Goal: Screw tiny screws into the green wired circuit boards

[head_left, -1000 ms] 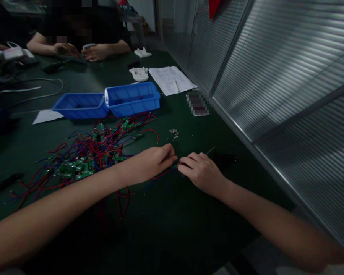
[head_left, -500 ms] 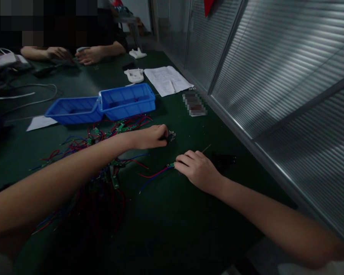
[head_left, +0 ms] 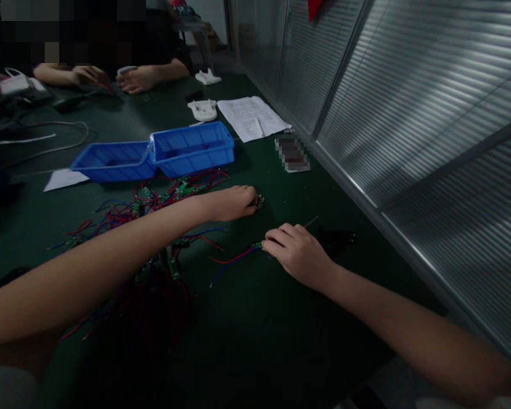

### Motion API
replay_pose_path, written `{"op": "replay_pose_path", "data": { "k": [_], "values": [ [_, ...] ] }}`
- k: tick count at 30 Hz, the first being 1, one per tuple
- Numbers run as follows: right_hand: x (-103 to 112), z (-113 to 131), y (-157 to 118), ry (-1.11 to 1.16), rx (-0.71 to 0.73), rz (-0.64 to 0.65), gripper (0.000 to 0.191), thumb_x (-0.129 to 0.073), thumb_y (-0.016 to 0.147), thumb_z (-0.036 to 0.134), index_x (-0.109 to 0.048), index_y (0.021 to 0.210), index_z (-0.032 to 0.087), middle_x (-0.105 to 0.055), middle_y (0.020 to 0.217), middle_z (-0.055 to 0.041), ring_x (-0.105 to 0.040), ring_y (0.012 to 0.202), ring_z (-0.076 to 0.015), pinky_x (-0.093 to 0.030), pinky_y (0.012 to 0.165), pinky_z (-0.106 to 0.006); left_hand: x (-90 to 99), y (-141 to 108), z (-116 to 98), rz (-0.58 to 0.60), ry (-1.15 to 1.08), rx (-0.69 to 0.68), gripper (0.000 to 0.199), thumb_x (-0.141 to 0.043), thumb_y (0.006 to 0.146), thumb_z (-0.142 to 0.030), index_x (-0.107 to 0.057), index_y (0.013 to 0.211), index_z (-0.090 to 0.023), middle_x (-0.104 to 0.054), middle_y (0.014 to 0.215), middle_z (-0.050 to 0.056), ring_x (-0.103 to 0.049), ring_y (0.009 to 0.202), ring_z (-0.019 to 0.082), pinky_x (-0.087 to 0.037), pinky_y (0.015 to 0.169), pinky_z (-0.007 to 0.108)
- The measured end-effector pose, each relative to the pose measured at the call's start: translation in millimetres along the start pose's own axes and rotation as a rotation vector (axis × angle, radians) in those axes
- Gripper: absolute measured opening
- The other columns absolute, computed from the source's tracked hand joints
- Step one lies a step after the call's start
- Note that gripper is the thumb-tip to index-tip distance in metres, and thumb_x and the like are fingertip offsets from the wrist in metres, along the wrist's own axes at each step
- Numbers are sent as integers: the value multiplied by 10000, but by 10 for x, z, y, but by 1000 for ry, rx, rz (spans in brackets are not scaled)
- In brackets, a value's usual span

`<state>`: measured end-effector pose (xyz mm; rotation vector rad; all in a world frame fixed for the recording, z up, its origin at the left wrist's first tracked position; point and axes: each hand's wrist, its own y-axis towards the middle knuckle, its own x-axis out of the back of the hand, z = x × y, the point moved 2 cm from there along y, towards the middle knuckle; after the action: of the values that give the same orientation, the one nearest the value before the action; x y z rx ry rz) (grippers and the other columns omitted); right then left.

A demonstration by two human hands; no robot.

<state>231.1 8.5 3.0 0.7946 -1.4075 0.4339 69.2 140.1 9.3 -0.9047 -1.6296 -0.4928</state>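
Note:
My left hand reaches across to a small pile of tiny shiny metal parts, its fingers pinched together at the pile's edge. Whatever lies between those fingertips is hidden. To the right, my right hand is closed over a small green circuit board, whose red and blue wires trail left on the table. From behind the same hand a thin straight rod sticks out; its other end is covered. Under and beyond my left forearm spreads a heap of wired circuit boards.
Two blue bins stand behind the heap. Farther back are a paper sheet, a white plastic shell and a blurred-out flat object. A dark object lies right of my right hand. Another person's hands work across the table.
My left fingers have drawn closer together and nearer to the metal parts. My right hand keeps its hold on the board. The whole view has shifted slightly.

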Motion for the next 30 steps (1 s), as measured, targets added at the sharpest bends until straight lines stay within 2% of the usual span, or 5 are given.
{"op": "replay_pose_path", "data": {
  "k": [8,13,22,26,30],
  "values": [
    [2,9,2,0,-1,-12,211,-366,935,188,-571,984,198,-598,1010,-33,-475,903,-166,-301,730,-317,49,78,-128,22,86,31,213,-457,843,-263,-575,910,-99,-620,885,141,-601,810,246,-416,714,319],
    [0,5,5,5,-4,-9,218,-357,940,202,-571,985,200,-598,1011,-32,-478,915,-169,-301,737,-317,44,39,-153,-1,141,9,197,-460,849,-235,-547,938,-83,-599,908,136,-579,853,235,-405,778,316],
    [22,-3,-5,9,2,-12,222,-373,932,188,-585,996,197,-604,1018,-43,-476,912,-168,-301,735,-318,47,-49,-54,-93,160,-65,175,-437,871,-252,-511,951,-114,-558,926,90,-529,834,190,-393,784,295],
    [19,4,1,10,-5,-1,233,-359,938,194,-583,1000,202,-601,1021,-35,-476,915,-169,-302,737,-318,31,-87,-2,-183,88,-85,156,-428,871,-257,-493,941,-133,-538,906,66,-512,825,173,-395,763,279],
    [7,4,0,13,-10,-7,220,-372,935,206,-584,996,205,-602,1009,-34,-476,908,-169,-299,738,-317,-5,-108,-7,-171,-32,-77,123,-434,853,-233,-487,916,-142,-519,875,49,-511,787,149,-401,730,256]
  ]
}}
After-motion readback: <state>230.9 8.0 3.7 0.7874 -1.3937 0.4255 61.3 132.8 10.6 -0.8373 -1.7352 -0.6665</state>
